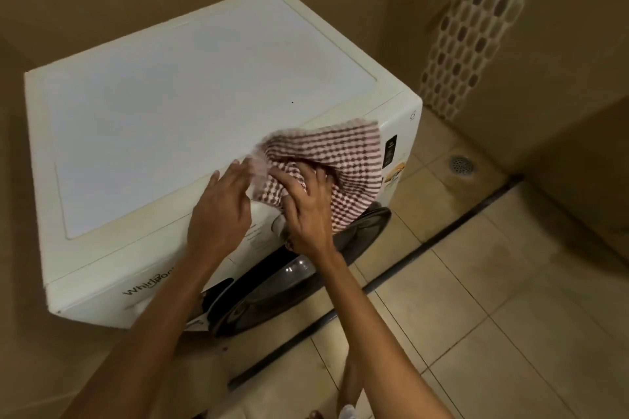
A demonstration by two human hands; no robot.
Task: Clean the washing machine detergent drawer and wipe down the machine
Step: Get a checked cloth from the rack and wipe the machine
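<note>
I am feeling a soft, nubbly woven cloth (326, 160), checked maroon and pale pink. The washing machine (190, 105) is showing a smooth, semi-gloss white top and a glossy dark door (292, 279). The floor tiles (510, 333) are looking smooth and faintly shiny; the drain cover (460, 165) is looking metallic.

I see both arms stretched forward, bare. My left hand (219, 214) is flat with the fingers spread and blurred. My right hand (308, 211) is bent at the wrist, its fingers gripping cloth (340, 163).
</note>
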